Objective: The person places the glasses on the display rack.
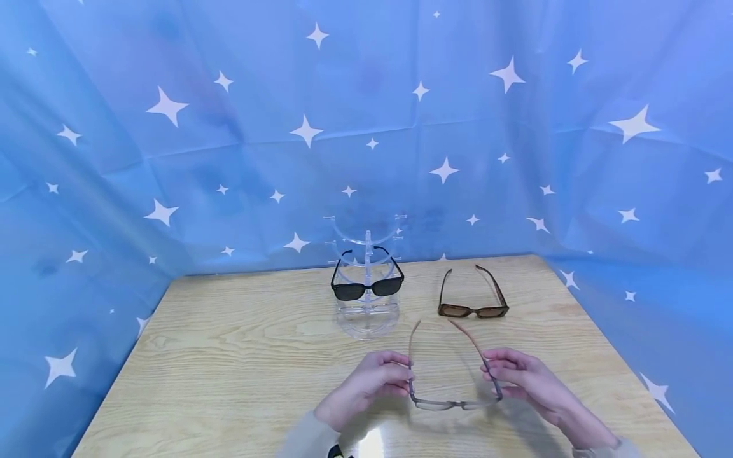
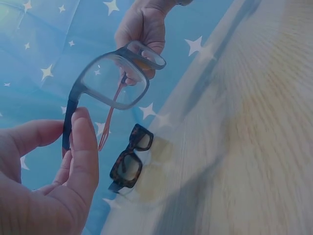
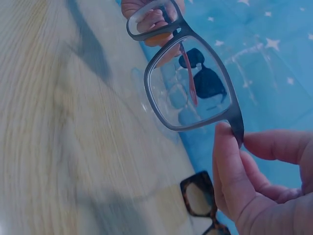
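A pair of clear eyeglasses (image 1: pixel 453 404) with a grey frame and reddish-brown temple tips is held up between both hands over the table. My left hand (image 1: pixel 375 383) pinches one temple near its hinge; in the left wrist view the thumb and fingers (image 2: pixel 83 142) close on the dark part of it. My right hand (image 1: pixel 529 386) pinches the other temple the same way, seen close in the right wrist view with the fingers (image 3: pixel 230 171) just below the lens corner. Both temples are unfolded and point away toward the backdrop.
Behind the hands, a clear acrylic display stand (image 1: pixel 368 327) holds black sunglasses (image 1: pixel 366 290) on a middle tier. Tortoiseshell sunglasses (image 1: pixel 473 312) lie unfolded on the wooden table (image 1: pixel 229 356) to the stand's right. A blue star-patterned cloth (image 1: pixel 366 76) surrounds the table's back and sides.
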{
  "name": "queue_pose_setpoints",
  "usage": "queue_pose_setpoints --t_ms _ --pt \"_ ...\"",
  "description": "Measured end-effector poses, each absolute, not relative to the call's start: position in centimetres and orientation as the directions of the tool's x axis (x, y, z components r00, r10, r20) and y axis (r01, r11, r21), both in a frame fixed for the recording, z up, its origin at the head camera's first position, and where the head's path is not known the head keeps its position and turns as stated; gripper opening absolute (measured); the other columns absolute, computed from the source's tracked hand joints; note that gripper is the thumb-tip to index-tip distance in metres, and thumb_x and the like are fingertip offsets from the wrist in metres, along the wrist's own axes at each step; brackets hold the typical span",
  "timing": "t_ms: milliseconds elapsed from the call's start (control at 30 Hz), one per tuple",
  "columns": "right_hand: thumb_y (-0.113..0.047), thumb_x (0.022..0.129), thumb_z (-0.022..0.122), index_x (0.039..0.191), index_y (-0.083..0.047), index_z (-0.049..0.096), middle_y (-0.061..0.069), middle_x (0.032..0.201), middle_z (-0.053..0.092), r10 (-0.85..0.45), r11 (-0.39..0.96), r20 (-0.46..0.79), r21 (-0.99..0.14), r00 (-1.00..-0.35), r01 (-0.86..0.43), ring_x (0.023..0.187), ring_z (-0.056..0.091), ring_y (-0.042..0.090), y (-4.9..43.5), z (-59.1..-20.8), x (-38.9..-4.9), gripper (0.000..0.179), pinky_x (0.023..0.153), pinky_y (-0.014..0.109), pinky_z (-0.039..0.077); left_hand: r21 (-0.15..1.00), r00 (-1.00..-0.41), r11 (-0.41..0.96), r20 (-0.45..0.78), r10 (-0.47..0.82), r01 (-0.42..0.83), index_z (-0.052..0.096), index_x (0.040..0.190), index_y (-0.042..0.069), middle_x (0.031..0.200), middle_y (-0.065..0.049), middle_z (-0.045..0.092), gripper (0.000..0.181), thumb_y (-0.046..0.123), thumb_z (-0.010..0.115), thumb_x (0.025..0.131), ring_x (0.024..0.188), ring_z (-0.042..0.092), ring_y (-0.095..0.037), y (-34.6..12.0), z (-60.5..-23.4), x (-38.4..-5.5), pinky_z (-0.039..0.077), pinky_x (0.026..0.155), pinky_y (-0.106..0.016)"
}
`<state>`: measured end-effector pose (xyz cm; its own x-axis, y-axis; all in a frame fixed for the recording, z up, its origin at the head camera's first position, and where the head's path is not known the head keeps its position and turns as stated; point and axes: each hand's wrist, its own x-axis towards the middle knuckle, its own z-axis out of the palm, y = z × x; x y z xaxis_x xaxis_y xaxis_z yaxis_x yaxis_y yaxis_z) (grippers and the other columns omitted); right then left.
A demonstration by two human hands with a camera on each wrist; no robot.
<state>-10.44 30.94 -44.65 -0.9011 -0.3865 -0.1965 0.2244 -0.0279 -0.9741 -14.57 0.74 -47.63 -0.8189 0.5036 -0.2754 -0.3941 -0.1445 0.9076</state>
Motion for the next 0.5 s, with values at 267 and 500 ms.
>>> queue_pose_setpoints --t_ms 267,500 --pt "-0.006 0.094 0.053 0.117 -0.010 0.055 0.001 0.104 0.063 -0.396 -0.008 -0.204 -0.974 -0.895 0.225 0.098 0.062 0.017 28.6 -44.3 -11.2 0.024 0.077 0.029 0.053 0.917 -0.820 -0.141 -0.254 0.513 -0.373 0.054 0.111 -0.012 0.078 -0.006 0.062 0.037 0.002 0.064 0.078 0.065 0.061 -0.012 -1.9 -47.5 -14.5 0.055 0.063 -0.023" --pt "-0.005 0.093 0.053 0.116 -0.011 0.055 0.001 0.103 0.064 -0.423 -0.020 -0.202 -0.973 -0.883 0.232 0.095 0.063 0.017 27.0 -44.4 -11.7 0.024 0.074 0.026 0.052 0.909 -0.820 -0.158 -0.260 0.510 -0.386 0.053 0.111 -0.011 0.076 -0.004 0.062 0.034 -0.001 0.063 0.080 0.064 0.061 -0.011 -4.1 -47.1 -14.2 0.054 0.061 -0.021"
